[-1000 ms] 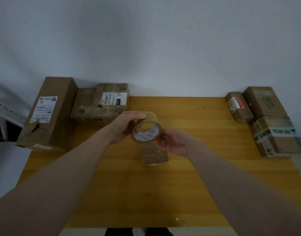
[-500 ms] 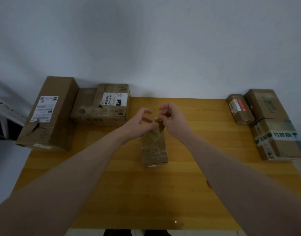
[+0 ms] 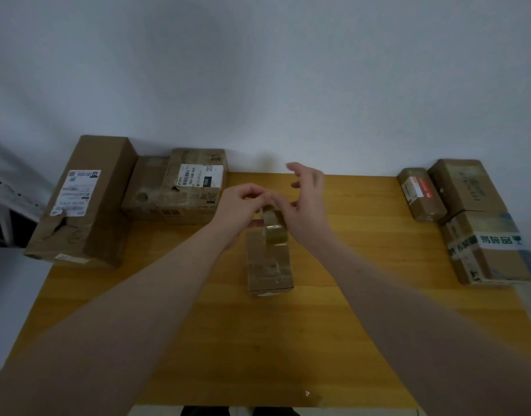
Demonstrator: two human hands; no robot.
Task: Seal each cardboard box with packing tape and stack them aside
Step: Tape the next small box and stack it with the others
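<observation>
Right now my left hand [image 3: 243,202] pinches the tape roll [image 3: 273,225] over the small box [image 3: 270,265] at frame centre; my right hand [image 3: 306,205] pinches its loose end, other fingers spread. I'd pull straight and keep tension.

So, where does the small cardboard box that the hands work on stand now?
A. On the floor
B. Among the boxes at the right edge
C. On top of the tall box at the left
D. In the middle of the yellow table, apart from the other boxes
D: the small box sits alone mid-table, under both hands, with the box groups far off at left and right.
</observation>
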